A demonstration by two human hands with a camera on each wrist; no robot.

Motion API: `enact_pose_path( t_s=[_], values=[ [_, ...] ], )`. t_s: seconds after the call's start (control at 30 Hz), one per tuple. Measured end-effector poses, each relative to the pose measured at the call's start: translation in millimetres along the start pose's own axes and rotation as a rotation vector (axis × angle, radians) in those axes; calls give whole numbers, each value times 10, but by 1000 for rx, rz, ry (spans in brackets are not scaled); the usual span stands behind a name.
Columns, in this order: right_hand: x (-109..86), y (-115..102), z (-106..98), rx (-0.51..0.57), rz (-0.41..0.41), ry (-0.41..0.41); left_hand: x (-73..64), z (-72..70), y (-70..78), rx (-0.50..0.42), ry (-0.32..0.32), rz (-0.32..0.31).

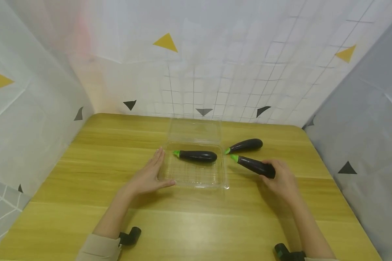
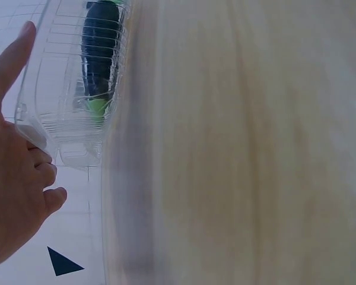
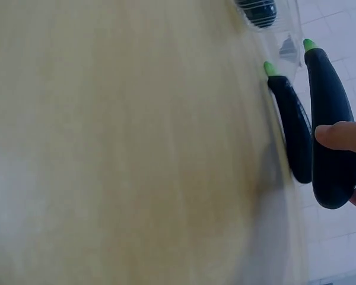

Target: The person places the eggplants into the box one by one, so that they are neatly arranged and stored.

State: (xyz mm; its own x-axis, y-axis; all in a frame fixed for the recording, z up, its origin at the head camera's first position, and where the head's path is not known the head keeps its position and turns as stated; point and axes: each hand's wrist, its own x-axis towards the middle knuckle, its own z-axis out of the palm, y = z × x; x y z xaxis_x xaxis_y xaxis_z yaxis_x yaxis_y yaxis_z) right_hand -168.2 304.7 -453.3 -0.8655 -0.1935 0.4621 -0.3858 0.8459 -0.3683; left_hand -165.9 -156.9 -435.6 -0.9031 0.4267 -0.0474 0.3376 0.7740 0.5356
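A clear plastic clamshell container (image 1: 225, 170) lies with its lid (image 1: 195, 129) folded back, and one eggplant (image 1: 199, 156) lies sideways inside it. My left hand (image 1: 145, 178) rests against the container's left side, fingers extended, with the thumb along its front edge. To the right, my right hand (image 1: 282, 181) grips a second eggplant (image 1: 253, 166) by its thick end, its green stem pointing toward the container. The right wrist view shows the thumb across this held eggplant (image 3: 331, 107). A third eggplant (image 1: 248, 145) lies on the table just behind it, stem toward the container.
Everything is on a wood-grain table (image 1: 196, 224). White sheeting (image 1: 196, 72) with yellow and dark triangles rises behind the table and at both sides. A black wrist mount (image 1: 130, 236) is on the left forearm, and another mount (image 1: 287, 252) on the right.
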Motion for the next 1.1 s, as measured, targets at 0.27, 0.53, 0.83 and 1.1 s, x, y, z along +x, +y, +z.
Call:
enact_pose_path(
  t_s=[0.27, 0.53, 0.83, 1.1],
  values=[
    [85, -162, -85, 14, -70, 57, 8, -1, -11, 4, -1, 1],
    [181, -358, -158, 32, -131, 86, 10, 5, -17, 5, -2, 4],
    [235, -518, -211, 37, -166, 106, 9, 8, -22, 9, 0, -3],
    [282, -676, -262, 35, -193, 89, 3, 3, -15, 3, 3, -4]
  ],
)
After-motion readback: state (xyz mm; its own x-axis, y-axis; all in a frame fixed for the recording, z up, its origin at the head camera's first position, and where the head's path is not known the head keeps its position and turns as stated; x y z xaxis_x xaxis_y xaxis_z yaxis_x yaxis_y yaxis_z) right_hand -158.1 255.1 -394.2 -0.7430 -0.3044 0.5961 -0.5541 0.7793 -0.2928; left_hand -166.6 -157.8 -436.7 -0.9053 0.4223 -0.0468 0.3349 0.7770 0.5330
